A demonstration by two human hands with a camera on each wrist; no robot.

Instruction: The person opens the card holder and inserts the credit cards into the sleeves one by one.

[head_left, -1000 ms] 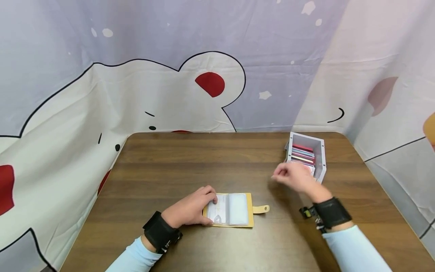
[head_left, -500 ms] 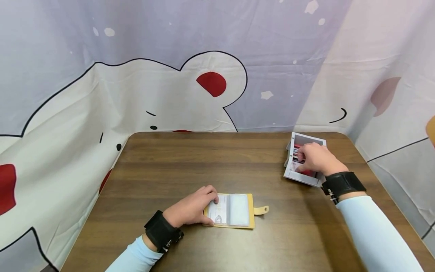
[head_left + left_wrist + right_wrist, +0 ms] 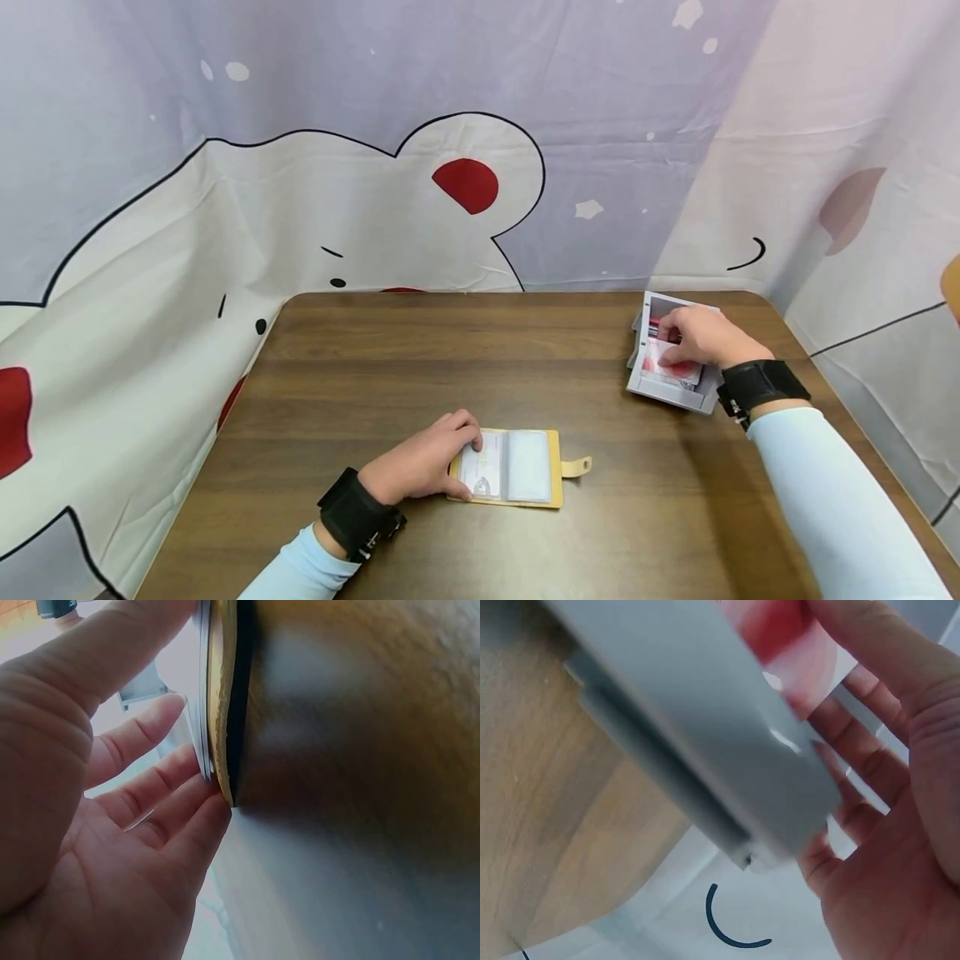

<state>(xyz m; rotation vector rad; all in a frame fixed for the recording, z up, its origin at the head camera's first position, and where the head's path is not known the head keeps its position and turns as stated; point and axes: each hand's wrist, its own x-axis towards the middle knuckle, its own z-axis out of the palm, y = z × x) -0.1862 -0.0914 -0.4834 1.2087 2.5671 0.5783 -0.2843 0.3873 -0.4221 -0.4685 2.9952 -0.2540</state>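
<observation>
A yellow card holder (image 3: 556, 471) lies unfolded on the table, its clear sleeves showing and its snap strap pointing right. My left hand (image 3: 420, 457) holds its left side, with the fingers at the upper part and the thumb at the lower corner. In the left wrist view the fingertips touch the edge of the cover and sleeves. At the right, my right hand (image 3: 701, 336) reaches into a grey box (image 3: 663, 395) and pinches a white card with red print (image 3: 660, 369), which leans toward me. Behind it, other cards are mostly hidden by the hand.
The brown wooden table (image 3: 450, 358) stands against a printed cloth curtain (image 3: 337, 208) at the back and sides. The grey box sits near the table's far right corner.
My right hand has gone from beside the box's near end into the box, and the red-printed card has come into its fingers. The left hand stays on the card holder.
</observation>
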